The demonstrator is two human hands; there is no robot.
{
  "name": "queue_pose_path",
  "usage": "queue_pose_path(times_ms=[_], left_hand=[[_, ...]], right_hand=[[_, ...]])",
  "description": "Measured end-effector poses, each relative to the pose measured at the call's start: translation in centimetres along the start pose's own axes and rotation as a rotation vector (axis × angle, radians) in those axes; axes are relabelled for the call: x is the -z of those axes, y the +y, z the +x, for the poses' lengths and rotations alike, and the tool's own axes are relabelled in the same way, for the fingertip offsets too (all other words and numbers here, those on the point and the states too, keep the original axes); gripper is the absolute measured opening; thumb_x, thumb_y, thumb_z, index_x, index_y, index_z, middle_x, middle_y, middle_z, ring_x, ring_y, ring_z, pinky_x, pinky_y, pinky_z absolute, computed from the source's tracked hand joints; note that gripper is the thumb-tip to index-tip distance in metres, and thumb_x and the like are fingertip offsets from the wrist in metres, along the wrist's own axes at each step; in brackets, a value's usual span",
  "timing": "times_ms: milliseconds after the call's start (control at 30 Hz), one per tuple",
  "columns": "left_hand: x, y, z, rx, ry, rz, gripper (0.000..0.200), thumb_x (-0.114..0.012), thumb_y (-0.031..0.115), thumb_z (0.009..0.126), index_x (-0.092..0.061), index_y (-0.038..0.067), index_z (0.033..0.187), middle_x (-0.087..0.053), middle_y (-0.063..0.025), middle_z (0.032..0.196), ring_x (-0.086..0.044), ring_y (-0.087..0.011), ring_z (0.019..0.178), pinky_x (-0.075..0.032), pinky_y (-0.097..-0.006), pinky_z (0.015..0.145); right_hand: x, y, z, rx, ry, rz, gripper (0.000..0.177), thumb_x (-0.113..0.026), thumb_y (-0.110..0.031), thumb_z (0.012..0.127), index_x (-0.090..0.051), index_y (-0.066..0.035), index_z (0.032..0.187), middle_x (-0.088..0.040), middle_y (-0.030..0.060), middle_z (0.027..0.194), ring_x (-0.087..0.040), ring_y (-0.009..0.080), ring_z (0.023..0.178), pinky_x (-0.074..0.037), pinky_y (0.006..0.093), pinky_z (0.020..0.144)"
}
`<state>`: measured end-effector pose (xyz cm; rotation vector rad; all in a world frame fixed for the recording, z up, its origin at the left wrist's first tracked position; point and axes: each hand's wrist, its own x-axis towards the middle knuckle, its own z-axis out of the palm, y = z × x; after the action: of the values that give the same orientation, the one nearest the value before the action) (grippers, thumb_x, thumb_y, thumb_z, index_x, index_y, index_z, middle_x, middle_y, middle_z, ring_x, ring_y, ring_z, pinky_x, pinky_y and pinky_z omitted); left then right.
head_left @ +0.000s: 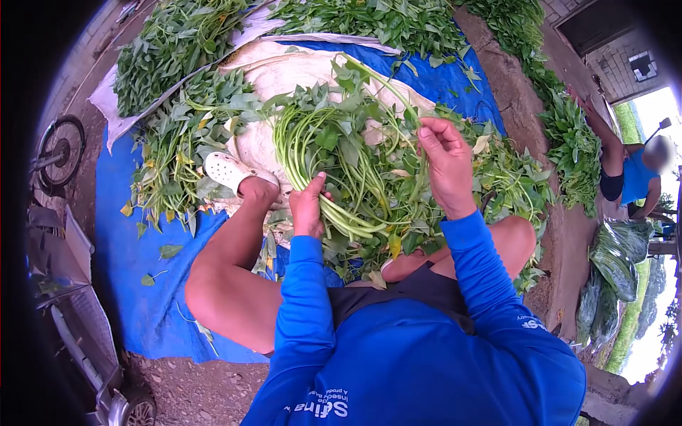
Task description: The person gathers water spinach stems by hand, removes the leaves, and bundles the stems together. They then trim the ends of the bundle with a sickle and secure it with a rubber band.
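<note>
My left hand [307, 206] is closed around the lower stems of a bunch of long-stemmed leafy greens [288, 145] that look like water spinach. The bunch arches up and over to the right, above loose greens on the ground. To its right, my raised right hand [449, 167] has thumb and forefinger pinched on a single thick green stalk [383, 82], which slants up and left from the fingers. Loose greens [508, 177], some with yellowed leaves, lie under and around both hands. Leaves partly hide the bunch's far end.
A blue tarp [117, 284] and pale sacking [273, 67] cover the ground. Heaps of greens [170, 53] lie beyond, with more along a concrete ledge [497, 78]. My foot in a white clog [226, 172] rests at the left. Another person [639, 170] is at the far right.
</note>
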<state>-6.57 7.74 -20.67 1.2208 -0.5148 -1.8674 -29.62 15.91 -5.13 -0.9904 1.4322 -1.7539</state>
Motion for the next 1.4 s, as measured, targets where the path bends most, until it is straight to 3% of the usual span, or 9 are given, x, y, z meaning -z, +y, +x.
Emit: queue_pose_path(times_ms=[200, 400, 533, 667, 833, 967, 1067, 1200, 1400], left_hand=[[1.8, -6.9, 1.5, 0.266, -0.171, -0.142, 0.041, -0.082, 0.042, 0.100, -0.063, 0.007, 0.089, -0.065, -0.0062, 0.082, -0.068, -0.0189, 0.073, -0.063, -0.0383, 0.072], [3.7, -9.4, 2.0, 0.368, -0.175, -0.155, 0.064, -0.080, 0.049, 0.099, -0.063, -0.003, 0.131, -0.072, -0.0153, 0.116, -0.074, -0.0259, 0.099, -0.063, -0.0412, 0.089], [1.2, -9.3, 0.8, -0.023, -0.006, -0.033, 0.056, -0.089, 0.030, 0.093, -0.063, -0.008, 0.126, -0.073, -0.0157, 0.113, -0.073, -0.0231, 0.094, -0.061, -0.0381, 0.081], [2.4, -10.0, 2.4, 0.050, 0.171, 0.033, 0.036, -0.081, 0.007, 0.088, -0.067, -0.007, 0.118, -0.075, -0.0138, 0.099, -0.072, -0.0231, 0.081, -0.060, -0.0381, 0.072], [0.9, -4.6, 1.5, -0.013, 0.183, 0.035, 0.020, -0.079, 0.006, 0.088, -0.068, -0.004, 0.102, -0.072, -0.0101, 0.090, -0.067, -0.0187, 0.066, -0.054, -0.0352, 0.057], [2.1, 1.7, 1.8, -0.120, 0.268, 0.223, 0.023, -0.078, 0.004, 0.088, -0.067, -0.002, 0.107, -0.069, -0.0096, 0.087, -0.062, -0.0174, 0.060, -0.050, -0.0321, 0.052], [3.6, 4.2, 1.8, -0.259, 0.294, 0.288, 0.027, -0.080, 0.004, 0.088, -0.066, -0.002, 0.110, -0.068, -0.0095, 0.087, -0.062, -0.0179, 0.061, -0.051, -0.0320, 0.054], [1.2, 4.8, 0.9, -0.351, 0.350, 0.271, 0.031, -0.082, 0.004, 0.089, -0.068, -0.003, 0.116, -0.070, -0.0105, 0.090, -0.063, -0.0183, 0.063, -0.052, -0.0316, 0.056], [0.9, 3.1, 0.4, -0.124, 0.232, 0.254, 0.032, -0.082, 0.005, 0.088, -0.069, -0.003, 0.117, -0.071, -0.0069, 0.087, -0.061, -0.0156, 0.057, -0.050, -0.0293, 0.050]], right_hand=[[-3.6, 12.9, -4.5, -0.184, -0.189, -0.522, 0.019, -0.071, -0.014, 0.101, -0.076, -0.002, 0.114, -0.077, 0.0124, 0.103, -0.073, 0.0222, 0.094, -0.057, 0.0356, 0.086], [-4.5, 18.8, -9.4, -0.400, -0.271, -0.581, 0.020, -0.069, -0.015, 0.103, -0.075, 0.000, 0.115, -0.079, 0.0129, 0.103, -0.074, 0.0207, 0.094, -0.058, 0.0359, 0.089], [-5.0, 18.9, -9.3, -0.447, -0.341, -0.653, 0.021, -0.069, -0.017, 0.103, -0.076, -0.001, 0.115, -0.079, 0.0155, 0.104, -0.074, 0.0235, 0.093, -0.057, 0.0380, 0.089], [-6.0, 16.7, -9.4, -0.031, -0.418, -0.931, 0.018, -0.065, -0.019, 0.098, -0.074, -0.004, 0.102, -0.073, 0.0195, 0.099, -0.071, 0.0425, 0.094, -0.056, 0.0532, 0.086], [-6.3, 12.3, -8.5, 0.193, -0.532, -0.846, 0.010, -0.065, -0.015, 0.093, -0.070, -0.006, 0.093, -0.069, 0.0155, 0.091, -0.069, 0.0387, 0.091, -0.056, 0.0487, 0.080], [2.0, 12.0, -2.5, 0.094, -0.084, -0.978, 0.019, -0.069, -0.014, 0.090, -0.075, -0.004, 0.105, -0.074, 0.0179, 0.102, -0.072, 0.0375, 0.094, -0.057, 0.0459, 0.086], [5.9, 12.6, -0.7, 0.196, 0.288, -1.637, 0.028, -0.072, -0.018, 0.088, -0.078, -0.003, 0.111, -0.077, 0.0199, 0.108, -0.075, 0.0357, 0.099, -0.059, 0.0442, 0.092], [3.9, 19.1, 0.3, -0.522, -0.090, -0.870, 0.032, -0.075, -0.022, 0.089, -0.079, -0.004, 0.114, -0.079, 0.0220, 0.109, -0.076, 0.0368, 0.100, -0.059, 0.0455, 0.094], [-1.8, 24.4, 0.4, -0.387, 0.208, -0.930, 0.026, -0.079, -0.024, 0.091, -0.080, -0.005, 0.107, -0.080, 0.0184, 0.099, -0.077, 0.0314, 0.091, -0.059, 0.0416, 0.087]])
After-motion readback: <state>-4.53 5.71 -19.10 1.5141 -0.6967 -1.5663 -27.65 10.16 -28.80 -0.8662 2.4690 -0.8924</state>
